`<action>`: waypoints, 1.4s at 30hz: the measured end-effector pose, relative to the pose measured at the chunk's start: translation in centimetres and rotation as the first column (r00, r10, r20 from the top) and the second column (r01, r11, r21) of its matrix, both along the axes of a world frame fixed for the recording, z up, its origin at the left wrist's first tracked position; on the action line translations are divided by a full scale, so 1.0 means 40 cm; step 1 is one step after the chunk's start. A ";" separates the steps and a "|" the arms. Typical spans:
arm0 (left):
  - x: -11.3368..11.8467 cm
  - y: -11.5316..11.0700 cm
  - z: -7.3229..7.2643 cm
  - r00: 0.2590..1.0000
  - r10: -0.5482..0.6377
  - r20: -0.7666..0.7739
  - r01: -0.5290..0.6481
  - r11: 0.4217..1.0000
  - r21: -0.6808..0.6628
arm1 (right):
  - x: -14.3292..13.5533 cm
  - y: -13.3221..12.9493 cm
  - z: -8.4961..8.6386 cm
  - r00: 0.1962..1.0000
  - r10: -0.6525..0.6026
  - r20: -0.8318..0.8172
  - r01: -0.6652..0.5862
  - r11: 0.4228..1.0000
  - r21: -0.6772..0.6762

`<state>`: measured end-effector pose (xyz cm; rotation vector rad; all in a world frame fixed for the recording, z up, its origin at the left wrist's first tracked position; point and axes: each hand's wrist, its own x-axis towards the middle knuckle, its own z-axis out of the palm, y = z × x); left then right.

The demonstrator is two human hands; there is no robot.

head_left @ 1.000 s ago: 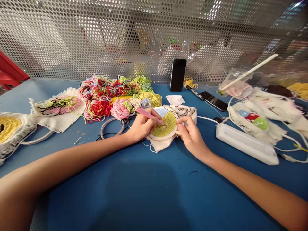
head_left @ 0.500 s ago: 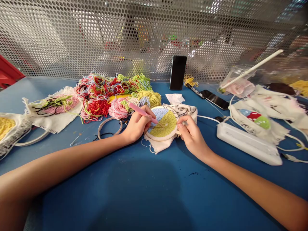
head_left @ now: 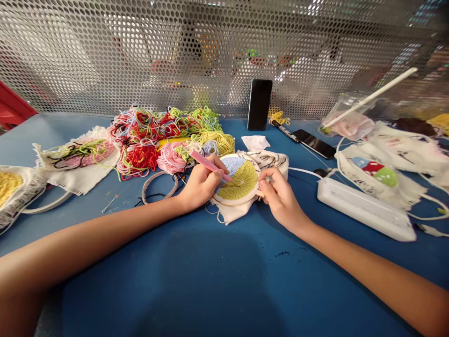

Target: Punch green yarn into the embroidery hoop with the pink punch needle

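Here, the left hand [head_left: 200,183] has its fingers pinched around the pink tool [head_left: 202,160], which slants down rightward over the hoop [head_left: 235,203] between both hands, while the right hand [head_left: 280,199] seems to pinch, partly hidden, the hoop's right edge.

The left hand [head_left: 199,182] hides part of the left rim of the hoop [head_left: 242,202], the right hand [head_left: 280,199] part of its right. The tip of the pink pen [head_left: 207,162] is too small to tell. At far left, a yellow patch [head_left: 9,185] is cut off. Behind the metal screen [head_left: 140,70], shapes blur.
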<state>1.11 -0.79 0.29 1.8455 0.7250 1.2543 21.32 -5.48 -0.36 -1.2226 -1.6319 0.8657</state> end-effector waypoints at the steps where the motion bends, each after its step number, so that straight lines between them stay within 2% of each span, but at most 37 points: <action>1: 0.000 0.000 0.001 1.000 0.003 -0.011 -0.003 1.000 0.010 | 0.000 0.001 0.000 1.000 -0.002 0.003 0.002 1.000 -0.004; 8: 0.007 -0.010 0.012 0.983 -0.019 -0.181 0.053 0.981 0.185 | 0.002 -0.003 0.004 0.999 -0.010 0.050 0.009 1.000 0.005; 15: 0.006 -0.019 0.021 0.960 -0.102 -0.261 0.127 0.989 0.079 | -0.003 -0.015 0.006 0.994 -0.002 0.106 -0.006 0.997 0.077; 19: 0.004 -0.019 0.020 0.949 -0.146 -0.279 0.171 0.983 0.067 | -0.005 -0.021 0.004 0.992 0.007 0.128 -0.020 0.995 0.100; 26: 0.000 -0.012 0.023 0.909 -0.309 -0.280 0.309 0.950 -0.043 | -0.011 -0.024 0.010 0.989 -0.012 0.147 -0.010 0.989 0.150; 34: 0.002 -0.016 0.033 0.855 -0.402 -0.326 0.419 0.908 -0.020 | -0.014 -0.034 0.012 0.986 -0.009 0.168 -0.024 0.981 0.195; 38: 0.005 -0.017 0.029 0.866 -0.381 -0.325 0.398 0.917 -0.014 | -0.015 -0.033 0.012 0.989 0.004 0.146 -0.031 0.982 0.187; 42: 0.007 -0.015 0.029 0.894 -0.330 -0.302 0.338 0.941 -0.028 | -0.018 -0.024 0.010 0.999 -0.018 0.040 0.014 0.995 0.101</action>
